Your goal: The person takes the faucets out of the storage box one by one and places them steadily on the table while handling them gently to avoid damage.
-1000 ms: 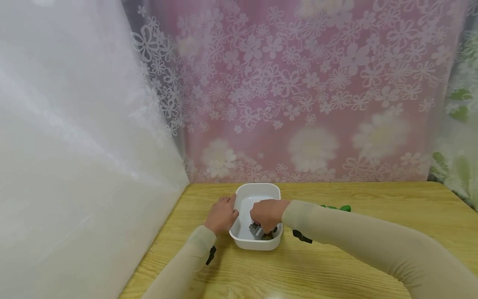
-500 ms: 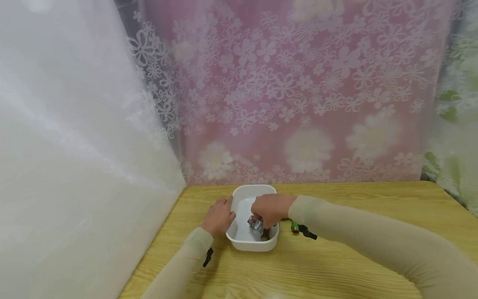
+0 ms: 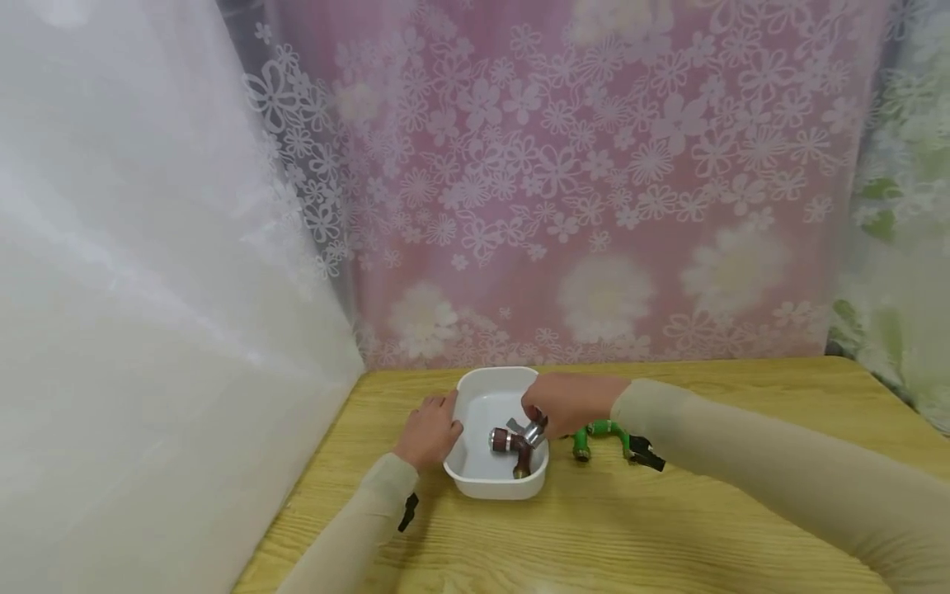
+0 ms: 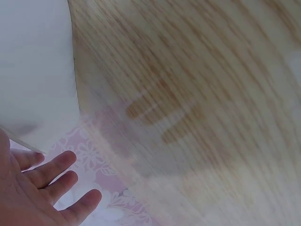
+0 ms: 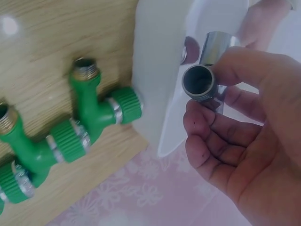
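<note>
A white plastic tub [image 3: 496, 488] stands on the wooden table. My left hand [image 3: 429, 435] rests against its left side, fingers extended; the left wrist view shows the same hand [image 4: 44, 188] with loosely spread fingers. Over the tub's right side, my right hand [image 3: 570, 404] pinches a chrome pipe fitting [image 3: 533, 433]. In the right wrist view, the open threaded end of the chrome fitting [image 5: 199, 82] sits between thumb and fingers. A brown elbow fitting [image 3: 524, 454] with a ribbed nut and brass end lies in the tub, below the chrome one.
Green pipe fittings [image 3: 581, 445] with brass threaded ends lie on the table just right of the tub, partly under my right forearm. Ribbed green nuts [image 5: 127, 104] show in the right wrist view. A floral curtain [image 3: 594, 181] hangs behind; white sheeting [image 3: 148, 289] stands left.
My right hand has risen and shifted right from inside the tub, lifting the chrome fitting. The brown fitting and green fittings show more fully. My left hand stays at the tub's side.
</note>
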`<state>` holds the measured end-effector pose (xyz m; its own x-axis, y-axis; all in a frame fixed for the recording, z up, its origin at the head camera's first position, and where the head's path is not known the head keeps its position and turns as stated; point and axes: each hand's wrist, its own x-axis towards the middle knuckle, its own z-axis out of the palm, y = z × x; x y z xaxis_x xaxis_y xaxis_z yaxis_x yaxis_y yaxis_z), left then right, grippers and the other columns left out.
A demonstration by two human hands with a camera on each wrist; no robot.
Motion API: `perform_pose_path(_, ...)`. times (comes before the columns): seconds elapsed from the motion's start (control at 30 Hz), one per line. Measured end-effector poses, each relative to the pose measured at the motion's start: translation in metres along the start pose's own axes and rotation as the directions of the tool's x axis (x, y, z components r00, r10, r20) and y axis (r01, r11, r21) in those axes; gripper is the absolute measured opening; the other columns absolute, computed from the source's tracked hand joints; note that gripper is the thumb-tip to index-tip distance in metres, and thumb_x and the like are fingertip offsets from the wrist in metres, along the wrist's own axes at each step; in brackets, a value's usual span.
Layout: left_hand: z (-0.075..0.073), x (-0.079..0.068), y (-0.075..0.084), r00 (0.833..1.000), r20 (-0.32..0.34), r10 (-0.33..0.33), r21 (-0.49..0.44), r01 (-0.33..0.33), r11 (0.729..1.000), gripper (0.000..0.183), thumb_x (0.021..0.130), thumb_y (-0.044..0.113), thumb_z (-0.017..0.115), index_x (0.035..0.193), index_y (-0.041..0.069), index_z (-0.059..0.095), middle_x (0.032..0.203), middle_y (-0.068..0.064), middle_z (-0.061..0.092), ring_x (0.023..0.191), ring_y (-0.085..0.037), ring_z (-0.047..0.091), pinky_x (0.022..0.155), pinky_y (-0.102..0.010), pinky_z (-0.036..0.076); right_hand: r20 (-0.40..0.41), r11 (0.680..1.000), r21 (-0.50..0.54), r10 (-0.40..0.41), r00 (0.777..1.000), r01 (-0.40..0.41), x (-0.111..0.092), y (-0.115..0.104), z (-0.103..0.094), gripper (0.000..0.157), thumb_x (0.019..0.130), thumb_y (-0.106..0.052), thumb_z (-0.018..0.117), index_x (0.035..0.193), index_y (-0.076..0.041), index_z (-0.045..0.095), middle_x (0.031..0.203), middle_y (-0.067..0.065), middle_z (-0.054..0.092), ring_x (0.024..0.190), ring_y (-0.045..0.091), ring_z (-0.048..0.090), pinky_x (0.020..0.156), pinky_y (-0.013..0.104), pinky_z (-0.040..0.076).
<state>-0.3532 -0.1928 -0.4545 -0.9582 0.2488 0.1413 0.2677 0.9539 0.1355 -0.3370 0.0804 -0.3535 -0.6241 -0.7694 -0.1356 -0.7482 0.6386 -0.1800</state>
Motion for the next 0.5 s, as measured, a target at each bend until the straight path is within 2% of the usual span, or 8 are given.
perform_pose_path(0.2, 0.002, 0.001, -0.001, 1.0, -0.019, -0.004, 0.006, 0.004, 1.0, 0.058, 0.104, 0.028, 0.05, 0.155, 0.005, 0.036, 0.144, -0.02, 0.053, 0.136, -0.036, 0.047, 0.104, -0.058, 0.045, -0.034, 0.999, 0.05, 0.017, 0.999, -0.015, -0.017, 0.015, -0.003, 0.016, 0.083, -0.004, 0.072, 0.091, -0.017, 0.068, 0.082, -0.008, 0.061, 0.068, 0.008, 0.046, 0.063, 0.028, 0.041)
perform_pose_path(0.5, 0.002, 0.0, -0.002, 1.0, -0.019, 0.006, -0.009, -0.006, 1.0, 0.058, 0.104, 0.028, 0.049, 0.155, 0.005, 0.036, 0.144, -0.02, 0.053, 0.136, -0.036, 0.046, 0.105, -0.058, 0.044, -0.055, 0.995, 0.086, 0.047, 0.997, -0.042, -0.046, 0.034, -0.002, 0.008, 0.088, -0.014, 0.076, 0.091, -0.019, 0.069, 0.082, -0.01, 0.062, 0.065, 0.007, 0.047, 0.061, 0.027, 0.042)
